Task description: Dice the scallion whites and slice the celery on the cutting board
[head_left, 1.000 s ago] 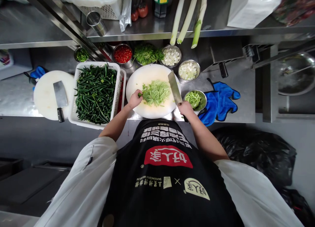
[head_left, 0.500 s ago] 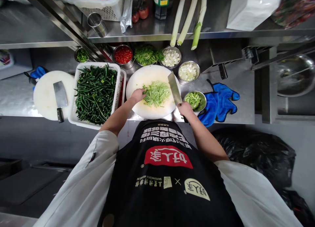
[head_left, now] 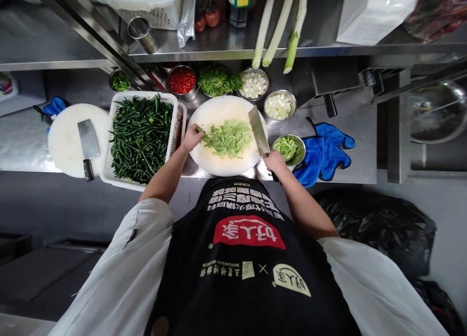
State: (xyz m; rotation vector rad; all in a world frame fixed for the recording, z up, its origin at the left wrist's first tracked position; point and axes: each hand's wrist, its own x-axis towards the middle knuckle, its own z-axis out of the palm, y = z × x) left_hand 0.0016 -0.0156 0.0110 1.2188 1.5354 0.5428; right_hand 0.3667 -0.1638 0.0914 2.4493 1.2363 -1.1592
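Note:
A round white cutting board (head_left: 204, 110) lies on the steel counter with a heap of pale green cut stalks (head_left: 231, 139) in its middle. My left hand (head_left: 193, 136) is at the board's left edge, its fingers pinched on a small bit of green leaf (head_left: 197, 129). Beside the heap on the right, my right hand (head_left: 274, 161) is wrapped round the handle of a cleaver (head_left: 258, 130). The cleaver's blade rests over the board's right side, slanting up and left. A steel bowl (head_left: 302, 153) of cut green pieces stands just right of my right hand.
Left of the board is a white basket (head_left: 109, 168) of green chillies, then a second board (head_left: 63, 141) bearing another cleaver (head_left: 88, 140). Bowls of red chillies (head_left: 182, 79), leafy greens (head_left: 218, 79) and white pieces (head_left: 254, 84) line the back. Blue gloves (head_left: 324, 149) lie right. Leeks (head_left: 265, 29) overhang the shelf above.
My left hand has moved left from the heap to the board's edge, with a bit of green leaf now in its fingers. My right hand and the cleaver have barely moved.

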